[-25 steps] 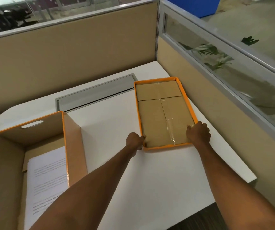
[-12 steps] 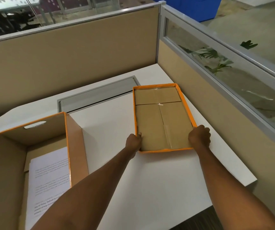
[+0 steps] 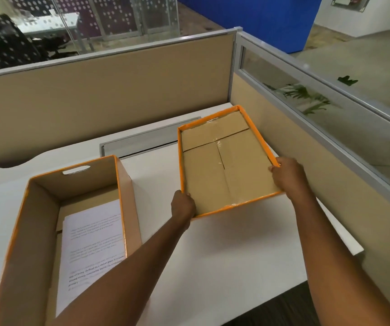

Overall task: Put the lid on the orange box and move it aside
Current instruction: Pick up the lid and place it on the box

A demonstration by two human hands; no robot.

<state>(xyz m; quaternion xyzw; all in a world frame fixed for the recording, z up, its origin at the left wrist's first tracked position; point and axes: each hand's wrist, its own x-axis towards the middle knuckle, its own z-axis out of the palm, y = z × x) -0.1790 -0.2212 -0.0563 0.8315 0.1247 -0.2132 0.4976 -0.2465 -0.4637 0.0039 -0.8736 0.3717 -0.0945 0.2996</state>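
Item 1, lid (image 3: 222, 165): orange-rimmed brown cardboard tray, taped seams, now lifted and tilted off the white desk (image 3: 224, 250), where it lay flat earlier. My left hand (image 3: 182, 205) and right hand (image 3: 288, 176) clamp its near corners. Item 2, orange box (image 3: 48, 227): open, left, printed sheet (image 3: 92, 243) inside.

Printed lines on the white sheet (image 3: 92, 245) inside the open orange box (image 3: 12, 236), near left; mostly too blurred to read. Only bold fragments legible near the sheet's near end: "Defined by a slower pace", "community", "primary".
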